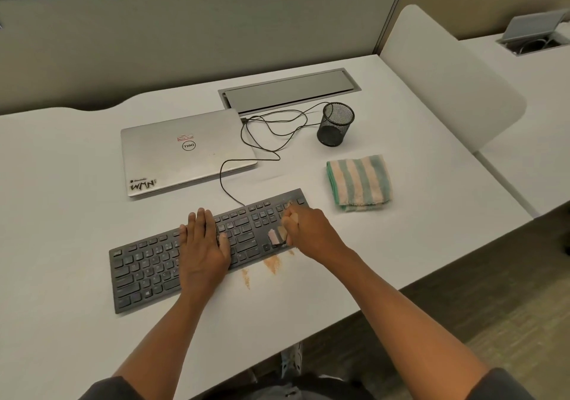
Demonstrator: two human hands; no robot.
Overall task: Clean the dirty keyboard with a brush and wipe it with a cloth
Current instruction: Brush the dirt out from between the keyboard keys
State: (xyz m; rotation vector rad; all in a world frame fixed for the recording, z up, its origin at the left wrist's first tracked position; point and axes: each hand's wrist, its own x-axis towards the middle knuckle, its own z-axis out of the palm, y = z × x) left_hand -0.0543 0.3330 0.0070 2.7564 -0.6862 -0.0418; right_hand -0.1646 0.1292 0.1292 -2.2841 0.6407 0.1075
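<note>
— Two hands are on the keyboard [172,264], is that right?

— Yes. It's a dark keyboard lying at a slant on the white table [385,260], near the front edge. The left hand [203,245] lies flat across its middle, fingers straight and pressed on the keys, holding nothing.

— And the right hand [311,230]?

— Over the right end of the keyboard, curled into a fist. Its fingers [290,223] are wrapped round a brush [276,236]; only a blurred pale tuft of bristles shows below the fist, down on the keys at that end. The handle is hidden in the hand.

— Any dirt in sight?

— Orange-tan crumbs [271,264] lie on the table just in front of the keyboard, in two or three streaks. A faint patch of the same colour sits on the keys at the far right corner.

— Where is the cloth [359,182]?

— Folded, striped green and pale peach, lying on the table just beyond the keyboard's right end, apart from it and from both hands.

— What else is on the table?

— A shut silver laptop [185,152] behind the keyboard, to the left. A black cable [228,180] runs from the keyboard's back edge, loops across the table and ends by the laptop's right side. A black mesh pen cup [334,123] stands upright behind the cloth, and a grey cable hatch [290,89] is set into the table behind that.
</note>
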